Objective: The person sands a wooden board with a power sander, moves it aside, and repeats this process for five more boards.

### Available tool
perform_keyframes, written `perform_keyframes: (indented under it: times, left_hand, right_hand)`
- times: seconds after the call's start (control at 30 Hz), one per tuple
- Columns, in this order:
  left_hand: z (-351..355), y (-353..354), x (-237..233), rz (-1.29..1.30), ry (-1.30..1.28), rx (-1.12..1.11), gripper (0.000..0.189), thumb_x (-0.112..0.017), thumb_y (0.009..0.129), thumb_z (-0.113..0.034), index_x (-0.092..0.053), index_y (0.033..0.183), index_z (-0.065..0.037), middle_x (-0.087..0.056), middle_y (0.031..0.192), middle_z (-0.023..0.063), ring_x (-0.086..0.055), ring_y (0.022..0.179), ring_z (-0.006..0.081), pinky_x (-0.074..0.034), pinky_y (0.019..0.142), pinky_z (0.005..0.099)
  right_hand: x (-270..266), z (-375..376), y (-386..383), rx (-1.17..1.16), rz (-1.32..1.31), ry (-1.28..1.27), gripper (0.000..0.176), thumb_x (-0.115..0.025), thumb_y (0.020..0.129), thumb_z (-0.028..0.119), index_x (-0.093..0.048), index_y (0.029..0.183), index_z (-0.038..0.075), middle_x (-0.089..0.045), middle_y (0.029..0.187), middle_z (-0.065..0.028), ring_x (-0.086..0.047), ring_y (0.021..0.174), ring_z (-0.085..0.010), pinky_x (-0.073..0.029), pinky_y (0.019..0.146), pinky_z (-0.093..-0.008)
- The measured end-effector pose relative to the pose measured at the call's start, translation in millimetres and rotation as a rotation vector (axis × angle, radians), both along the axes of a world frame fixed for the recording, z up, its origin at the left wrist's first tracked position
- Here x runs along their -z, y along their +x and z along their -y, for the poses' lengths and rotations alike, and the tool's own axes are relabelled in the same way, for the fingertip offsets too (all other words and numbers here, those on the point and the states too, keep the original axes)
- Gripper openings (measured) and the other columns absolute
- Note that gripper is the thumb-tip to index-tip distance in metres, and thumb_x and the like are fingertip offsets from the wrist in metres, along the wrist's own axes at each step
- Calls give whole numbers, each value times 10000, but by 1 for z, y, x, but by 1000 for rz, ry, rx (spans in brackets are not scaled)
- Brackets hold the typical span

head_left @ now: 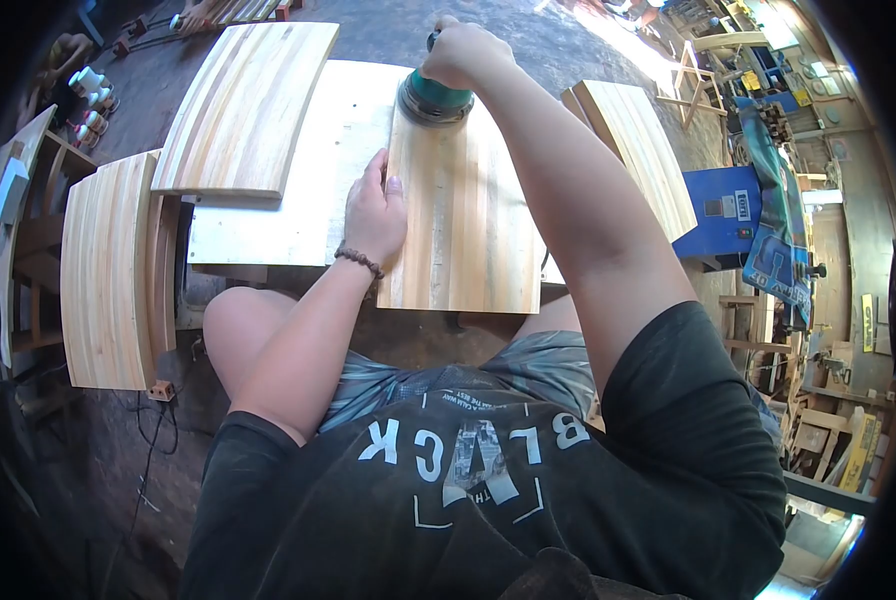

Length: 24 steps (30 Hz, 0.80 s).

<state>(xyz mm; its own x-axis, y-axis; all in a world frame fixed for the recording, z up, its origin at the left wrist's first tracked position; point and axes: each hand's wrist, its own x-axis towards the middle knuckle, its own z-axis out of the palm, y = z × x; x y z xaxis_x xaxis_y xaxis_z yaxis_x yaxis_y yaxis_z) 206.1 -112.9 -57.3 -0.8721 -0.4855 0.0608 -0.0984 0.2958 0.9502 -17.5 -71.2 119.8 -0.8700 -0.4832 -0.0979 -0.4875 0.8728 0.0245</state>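
A striped wooden panel (458, 220) lies on a white board (253, 235), its near end reaching over the board's front edge. On the panel's far left corner stands a green power sander (436, 98). My right hand (466, 55) is wrapped round the top of the sander, arm stretched forward. At the panel's left edge rests my left hand (376, 215), its fingers pointing forward and lying along the edge; it holds no tool. The sander covers part of the panel's far end.
Another striped panel (253, 110) lies on the board's left side. More panels stand at the left (108, 270) and right (638, 150). A blue machine (718, 210) is at the right. A power socket with a cord (162, 391) is at lower left. Other people's limbs show at the far edges.
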Motion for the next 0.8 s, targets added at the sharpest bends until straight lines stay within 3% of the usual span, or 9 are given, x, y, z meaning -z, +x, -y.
perform_keyframes:
  times: [0.23,0.8]
  left_hand:
    - [-1,3,-7,-35,56,-40,536,-485,1172,-236,-418,1649,0,-587,1571,301,-590,1456,424,-475,1217,489]
    - [-2,3,-6,-59,93,-56,544,-474,1189,-273,-411,1652,6,-586,1568,301,-593,1461,403,-484,1213,474]
  right_hand:
    - [0,-11,6,27,14,-19,644,-732,944,337,-586,1531,118,-660,1502,-205,-693,1351,-385,-596,1100,-501]
    - [-5,-12,23,28,6,-18,606,-714,956,312,-593,1512,105,-656,1498,-210,-689,1354,-387,-588,1108,-499]
